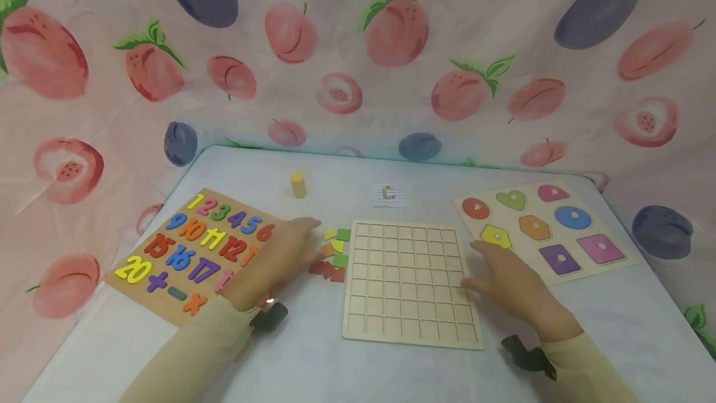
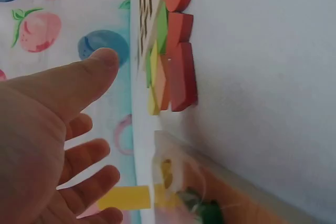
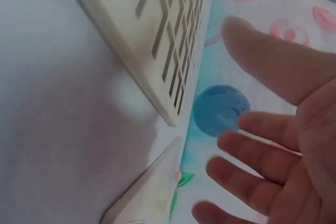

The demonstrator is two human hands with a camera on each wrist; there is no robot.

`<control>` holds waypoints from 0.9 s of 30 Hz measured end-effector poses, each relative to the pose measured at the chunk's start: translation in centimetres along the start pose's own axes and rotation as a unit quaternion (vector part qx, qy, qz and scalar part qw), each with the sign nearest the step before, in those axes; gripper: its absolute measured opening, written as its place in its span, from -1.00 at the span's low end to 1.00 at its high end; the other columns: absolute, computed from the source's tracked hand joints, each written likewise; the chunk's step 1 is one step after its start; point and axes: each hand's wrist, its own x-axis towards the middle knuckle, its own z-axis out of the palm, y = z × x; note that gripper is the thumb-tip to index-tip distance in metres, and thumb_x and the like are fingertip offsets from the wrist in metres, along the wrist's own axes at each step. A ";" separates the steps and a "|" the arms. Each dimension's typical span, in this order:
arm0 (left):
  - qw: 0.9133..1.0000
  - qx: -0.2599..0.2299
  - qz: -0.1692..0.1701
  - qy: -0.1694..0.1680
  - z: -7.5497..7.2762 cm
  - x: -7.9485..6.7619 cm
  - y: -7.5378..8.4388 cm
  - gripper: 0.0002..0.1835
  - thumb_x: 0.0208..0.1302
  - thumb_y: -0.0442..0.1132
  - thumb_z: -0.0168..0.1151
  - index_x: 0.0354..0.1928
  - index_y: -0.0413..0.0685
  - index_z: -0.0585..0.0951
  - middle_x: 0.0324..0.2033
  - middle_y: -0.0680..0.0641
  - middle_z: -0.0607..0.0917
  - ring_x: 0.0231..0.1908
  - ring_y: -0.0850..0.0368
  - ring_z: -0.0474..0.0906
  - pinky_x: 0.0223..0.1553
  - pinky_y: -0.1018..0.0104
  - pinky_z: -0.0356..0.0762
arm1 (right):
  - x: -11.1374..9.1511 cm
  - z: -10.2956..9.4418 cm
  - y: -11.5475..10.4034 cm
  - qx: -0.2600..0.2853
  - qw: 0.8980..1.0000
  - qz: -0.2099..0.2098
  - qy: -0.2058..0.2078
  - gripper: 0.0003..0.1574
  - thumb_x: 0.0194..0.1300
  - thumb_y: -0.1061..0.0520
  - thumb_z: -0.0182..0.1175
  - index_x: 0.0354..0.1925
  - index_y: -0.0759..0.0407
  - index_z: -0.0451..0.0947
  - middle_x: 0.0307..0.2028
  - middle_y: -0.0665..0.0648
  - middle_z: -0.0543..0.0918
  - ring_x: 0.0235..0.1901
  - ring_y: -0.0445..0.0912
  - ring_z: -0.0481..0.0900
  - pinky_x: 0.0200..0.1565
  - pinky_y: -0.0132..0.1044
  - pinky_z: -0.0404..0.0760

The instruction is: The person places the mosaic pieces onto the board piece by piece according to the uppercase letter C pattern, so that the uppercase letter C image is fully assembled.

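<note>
My left hand [image 1: 278,260] hovers over the right side of the number board [image 1: 146,244], its fingers spread loosely and holding nothing. Just beyond its fingertips lies a small cluster of coloured wooden pieces: red ones [image 2: 184,77], green ones [image 1: 340,260], yellow and orange. They sit against the left edge of a wooden grid board [image 1: 411,282], whose square cells hold no pieces. At that board's right edge is my right hand [image 1: 511,285], thumb and fingers apart with nothing between them. The left wrist view shows the left thumb and fingers parted above the table.
A shape puzzle board [image 1: 517,211] with knobbed pieces lies at the right. Behind the grid board is a small card [image 1: 388,194] with a coloured pattern. A yellow cylinder [image 1: 298,185] stands at the back left. A fruit-print cloth [image 1: 335,30] hangs behind the table.
</note>
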 end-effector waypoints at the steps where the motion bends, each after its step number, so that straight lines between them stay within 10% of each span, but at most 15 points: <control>1: 1.000 -0.004 -0.003 -0.004 0.1 0.2 0.0 -0.32 0.26 -0.06 0.41 0.36 -0.14 0.45 0.31 -0.17 0.48 0.31 -0.12 0.36 0.30 -0.08 0.33 | 0.0 0.0 0.0 0.009 1.000 0.002 -0.007 -0.03 0.15 -0.08 0.46 0.33 0.43 0.34 0.25 0.45 0.46 0.26 0.38 0.36 0.22 0.30 0.33; 27: 0.998 -0.041 -0.044 -0.034 1.4 4.0 -0.2 -0.55 0.30 -0.26 0.25 0.24 -0.09 0.58 0.15 -0.08 0.61 0.10 0.00 0.47 0.26 0.03 0.39 | 1.0 2.0 0.7 0.073 0.996 -0.001 -0.049 -0.21 0.08 0.09 0.50 0.24 0.30 0.49 0.24 0.33 0.53 0.30 0.30 0.36 0.27 0.23 0.31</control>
